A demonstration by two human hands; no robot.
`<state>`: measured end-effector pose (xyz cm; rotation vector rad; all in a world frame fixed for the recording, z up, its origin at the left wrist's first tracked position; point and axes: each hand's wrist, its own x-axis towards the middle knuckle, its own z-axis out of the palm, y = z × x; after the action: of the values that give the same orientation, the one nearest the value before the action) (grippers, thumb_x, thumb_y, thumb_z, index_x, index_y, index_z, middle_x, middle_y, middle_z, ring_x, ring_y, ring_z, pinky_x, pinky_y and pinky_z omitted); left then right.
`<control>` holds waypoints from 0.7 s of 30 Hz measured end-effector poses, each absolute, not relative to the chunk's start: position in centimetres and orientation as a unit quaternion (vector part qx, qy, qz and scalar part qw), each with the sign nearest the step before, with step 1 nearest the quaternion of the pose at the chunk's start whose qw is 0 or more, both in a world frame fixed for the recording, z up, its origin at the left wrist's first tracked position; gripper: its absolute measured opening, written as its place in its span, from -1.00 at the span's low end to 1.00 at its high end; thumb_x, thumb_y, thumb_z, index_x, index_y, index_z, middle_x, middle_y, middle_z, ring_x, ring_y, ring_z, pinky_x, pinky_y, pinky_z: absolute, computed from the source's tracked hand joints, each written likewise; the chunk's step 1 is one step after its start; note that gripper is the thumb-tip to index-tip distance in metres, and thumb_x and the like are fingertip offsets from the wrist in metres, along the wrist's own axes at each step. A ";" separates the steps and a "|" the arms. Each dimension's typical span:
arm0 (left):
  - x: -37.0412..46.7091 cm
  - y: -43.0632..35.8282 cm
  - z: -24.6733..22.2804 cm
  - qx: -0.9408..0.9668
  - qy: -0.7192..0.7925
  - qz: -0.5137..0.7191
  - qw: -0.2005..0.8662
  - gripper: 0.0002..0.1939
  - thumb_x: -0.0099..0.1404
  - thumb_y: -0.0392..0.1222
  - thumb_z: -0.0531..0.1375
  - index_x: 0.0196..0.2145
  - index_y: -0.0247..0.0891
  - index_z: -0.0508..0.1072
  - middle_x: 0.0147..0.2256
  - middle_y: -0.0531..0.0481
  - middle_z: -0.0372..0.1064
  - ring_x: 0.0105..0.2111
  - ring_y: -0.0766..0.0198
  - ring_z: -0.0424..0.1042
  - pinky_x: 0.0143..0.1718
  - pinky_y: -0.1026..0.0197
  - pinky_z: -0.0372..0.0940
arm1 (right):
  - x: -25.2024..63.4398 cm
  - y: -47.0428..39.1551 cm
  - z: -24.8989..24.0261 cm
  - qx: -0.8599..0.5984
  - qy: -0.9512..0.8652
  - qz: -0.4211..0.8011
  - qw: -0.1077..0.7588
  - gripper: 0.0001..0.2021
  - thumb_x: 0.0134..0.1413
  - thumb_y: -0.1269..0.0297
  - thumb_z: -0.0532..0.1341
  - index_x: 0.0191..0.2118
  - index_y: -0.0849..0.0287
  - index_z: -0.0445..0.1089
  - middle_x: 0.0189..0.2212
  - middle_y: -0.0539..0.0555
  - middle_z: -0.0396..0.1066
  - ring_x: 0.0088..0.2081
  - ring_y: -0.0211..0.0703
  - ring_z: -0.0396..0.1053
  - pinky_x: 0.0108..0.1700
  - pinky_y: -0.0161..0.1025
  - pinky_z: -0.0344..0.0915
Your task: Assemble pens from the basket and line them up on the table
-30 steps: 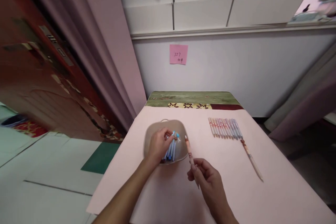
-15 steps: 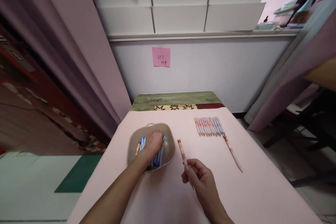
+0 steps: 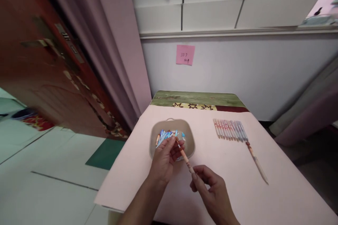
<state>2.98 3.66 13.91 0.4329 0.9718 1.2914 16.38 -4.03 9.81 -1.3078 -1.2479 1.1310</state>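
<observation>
My right hand [image 3: 210,184] pinches the lower end of a peach-coloured pen [image 3: 185,157] that slants up to the left. At the pen's brown upper end, the fingers of my left hand [image 3: 165,158] are closed; whether they hold a separate small piece there is too small to tell. Behind and below my left hand stands a beige basket [image 3: 191,147] with several blue, white and orange pens [image 3: 165,135] in it. A row of several capped pens [image 3: 229,130] lies side by side at the right. One longer pen [image 3: 257,163] lies slanting below the row's right end.
The pink table cover [image 3: 126,161] leaves a green patterned strip [image 3: 195,97] showing at the back. A pink note [image 3: 185,55] is stuck on the white wall behind. At the left are a purple curtain [image 3: 118,42] and a red door [image 3: 52,66].
My left hand has come up out of the basket to the upper end of the pen in my right hand. The view has turned left, so the table appears further right.
</observation>
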 end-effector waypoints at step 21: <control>2.0 1.7 14.1 0.199 0.412 0.594 0.662 -0.71 0.08 -0.12 0.35 -0.32 -0.32 0.42 -0.38 -0.11 0.53 -0.39 0.26 0.50 -0.32 0.24 0.41 | 15.5 -4.8 10.2 -0.526 -0.540 0.468 0.461 -0.63 0.12 -0.04 0.16 -0.29 0.21 0.43 -0.59 0.05 0.41 -0.50 -0.18 0.38 -0.52 -0.37 0.23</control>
<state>2.04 1.73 14.08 0.4493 0.9306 1.3440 15.50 -4.84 10.23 -1.2952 -1.3275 1.1526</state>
